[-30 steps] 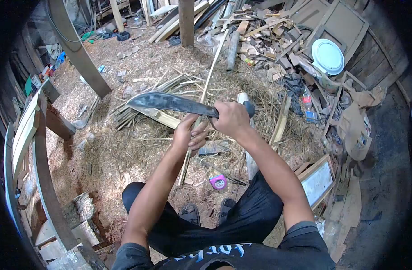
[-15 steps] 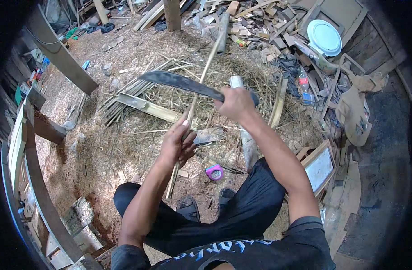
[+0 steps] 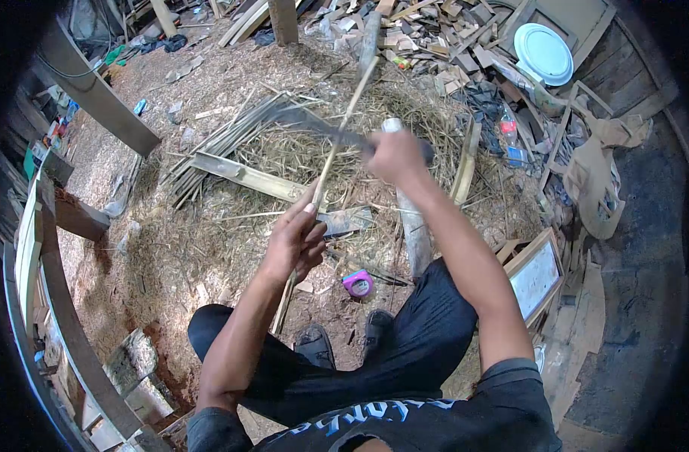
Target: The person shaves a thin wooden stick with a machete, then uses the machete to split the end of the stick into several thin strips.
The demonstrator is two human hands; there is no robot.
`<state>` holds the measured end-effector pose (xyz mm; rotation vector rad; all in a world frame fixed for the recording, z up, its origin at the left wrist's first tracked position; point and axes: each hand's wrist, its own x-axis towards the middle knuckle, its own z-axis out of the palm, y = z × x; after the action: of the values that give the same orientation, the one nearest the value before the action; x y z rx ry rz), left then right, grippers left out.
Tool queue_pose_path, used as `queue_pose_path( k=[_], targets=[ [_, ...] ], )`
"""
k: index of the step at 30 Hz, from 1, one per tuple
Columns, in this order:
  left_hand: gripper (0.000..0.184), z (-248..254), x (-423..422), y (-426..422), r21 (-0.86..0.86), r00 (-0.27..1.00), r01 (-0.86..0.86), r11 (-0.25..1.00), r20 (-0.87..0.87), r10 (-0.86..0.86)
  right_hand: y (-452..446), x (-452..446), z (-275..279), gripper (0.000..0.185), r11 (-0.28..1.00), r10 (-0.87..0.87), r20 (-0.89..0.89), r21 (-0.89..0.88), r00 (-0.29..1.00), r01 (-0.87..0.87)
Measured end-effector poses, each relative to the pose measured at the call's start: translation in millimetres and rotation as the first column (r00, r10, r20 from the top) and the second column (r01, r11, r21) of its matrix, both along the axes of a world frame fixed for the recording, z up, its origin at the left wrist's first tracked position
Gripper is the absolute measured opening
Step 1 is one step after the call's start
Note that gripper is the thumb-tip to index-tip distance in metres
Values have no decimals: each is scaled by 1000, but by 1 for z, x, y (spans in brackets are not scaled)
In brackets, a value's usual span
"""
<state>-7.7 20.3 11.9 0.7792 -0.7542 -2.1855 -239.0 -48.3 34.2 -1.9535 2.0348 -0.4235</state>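
Observation:
My left hand [image 3: 293, 242] is closed around a thin bamboo strip [image 3: 343, 124], which slants up and away from me, its lower end near my knee. My right hand [image 3: 398, 158] grips the handle of a large curved knife [image 3: 303, 118]. The blade, blurred by motion, points left and crosses the strip above my left hand. Beneath the hands lie a wider split bamboo piece [image 3: 246, 177] and a pile of thin strips [image 3: 216, 147] on shavings.
A pink tape measure [image 3: 357, 284] lies in front of my feet. A pale round post [image 3: 412, 233] stands by my right knee. Farther right are a framed panel [image 3: 533, 280], a bottle [image 3: 508, 126] and a white round lid [image 3: 544, 54]. Wood scraps [image 3: 442, 45] are heaped behind.
The camera view has shifted, and both hands sit lower in it than a second ago. My left hand has moved down the strip, away from the blade. The knife has become blurred.

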Motion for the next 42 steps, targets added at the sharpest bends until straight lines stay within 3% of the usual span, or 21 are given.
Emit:
queue_pose_path(
  k=[3, 5, 7, 8, 9, 12, 17, 20, 21, 23, 24, 25, 27, 28, 31, 33, 35, 36, 39, 41, 42],
  targets=[
    [52, 2, -9, 0, 106, 996, 20, 994, -86, -11, -11, -16, -16, 25, 992, -102, -23, -74, 995, 100],
    [50, -6, -8, -4, 94, 997, 14, 995, -80, -6, -5, -8, -17, 24, 990, -143, 114, -1, 983, 145],
    [47, -9, -6, -13, 63, 990, -6, 998, -142, 15, -1, 3, -21, 24, 998, 25, 110, -59, 994, -19],
    [45, -24, 1, -20, -14, 984, 118, 993, -133, -119, 1, 8, -19, 22, 995, 67, 83, -79, 994, -60],
    [45, -22, -2, -18, -9, 985, 112, 994, -132, -112, 4, 12, -22, 22, 995, 73, 85, -74, 994, -66],
    [17, -16, -10, -17, 17, 999, -48, 999, 5, 48, 7, 23, -30, 22, 947, 268, 17, -187, 963, -261],
    [37, -18, -3, -18, 212, 985, -173, 962, 42, 168, 16, 40, -34, 21, 933, 329, -82, -126, 941, -338],
    [12, -6, -9, -13, 78, 991, -135, 988, 20, 133, 6, 27, -31, 19, 957, 218, -109, -171, 970, -235],
    [12, -9, -10, -12, 80, 991, -134, 988, 14, 133, 10, 31, -33, 19, 957, 219, -115, -168, 969, -236],
    [37, -21, -7, -18, 80, 982, -171, 982, 93, 163, 17, 40, -40, 21, 940, 326, -105, -67, 939, -334],
    [50, -34, -1, -22, 89, 985, -109, 990, 146, 96, 19, 37, -46, 21, 865, 403, -202, -236, 893, -443],
    [50, -28, -2, -18, 91, 985, -106, 990, 147, 92, 14, 30, -42, 21, 867, 400, -200, -234, 894, -440],
    [48, -11, -3, -7, 30, 994, -104, 994, 32, 103, -7, 13, -29, 21, 992, 128, -82, -13, 988, -129],
    [51, -12, -3, -6, 5, 996, -79, 997, 31, 79, -8, 5, -27, 20, 983, 65, -158, -162, 985, -91],
    [51, -7, -2, -9, -11, 994, -71, 997, 83, 71, 6, 21, -25, 20, 991, 117, -33, -61, 993, -119],
    [50, -6, -3, -10, -5, 990, -108, 994, 93, 108, 7, 24, -33, 20, 961, 235, -61, -134, 970, -241],
    [48, 1, -3, 0, -2, 969, -135, 991, 210, 132, -5, 13, -26, 21, 987, 156, -45, -36, 987, -158],
    [48, -5, 0, 2, 10, 992, -72, 997, 109, 70, -13, 3, -17, 21, 1000, -14, -64, -11, 998, 13],
    [48, -11, -3, 4, -46, 996, -43, 998, 75, 47, -9, -1, -7, 25, 1000, -22, -25, 9, 999, 22],
    [46, -18, -1, -3, 6, 995, -74, 997, 70, 74, -9, -2, -17, 29, 994, -7, -82, -105, 997, -2],
    [45, -15, 0, -6, -27, 996, -49, 998, 69, 51, -11, -3, -20, 32, 999, 44, 37, -29, 998, -43]
  ],
)
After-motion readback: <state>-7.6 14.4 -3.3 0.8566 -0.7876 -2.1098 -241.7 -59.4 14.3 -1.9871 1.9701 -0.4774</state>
